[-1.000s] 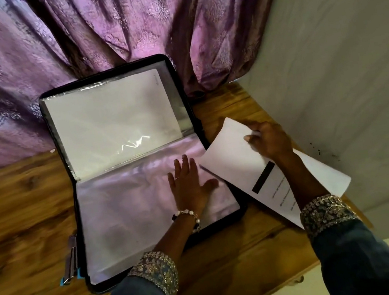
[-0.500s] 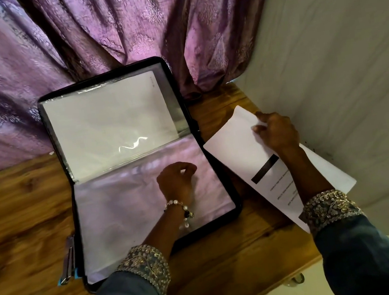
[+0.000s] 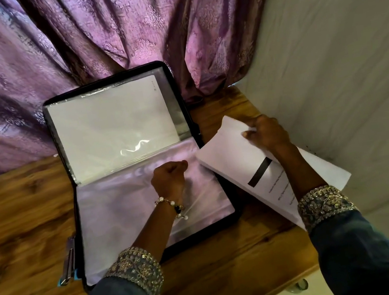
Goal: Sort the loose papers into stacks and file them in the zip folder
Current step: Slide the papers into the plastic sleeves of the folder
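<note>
A black zip folder (image 3: 57, 133) lies open on the wooden table (image 3: 18, 213). Its far half holds a white sheet (image 3: 107, 120) inside a clear sleeve. My left hand (image 3: 169, 178) is over the near half, fingers curled, pinching the top of a clear plastic sleeve (image 3: 121, 210) that creases under it. To the right of the folder lies a stack of white papers (image 3: 230, 157) with a black bar and small print. My right hand (image 3: 266, 132) rests on that stack and pinches up the far corner of its top sheet.
A purple patterned curtain (image 3: 69, 39) hangs behind the table. A grey-white wall (image 3: 342, 73) runs close along the right side, next to the stack. Metal zip pulls (image 3: 68, 264) with a blue tag lie at the folder's near left edge. The table's front edge is near me.
My left hand went from lying flat on the sleeve to a curled pinch on it. My right hand slid further along the stack and lifted the top sheet's far corner.
</note>
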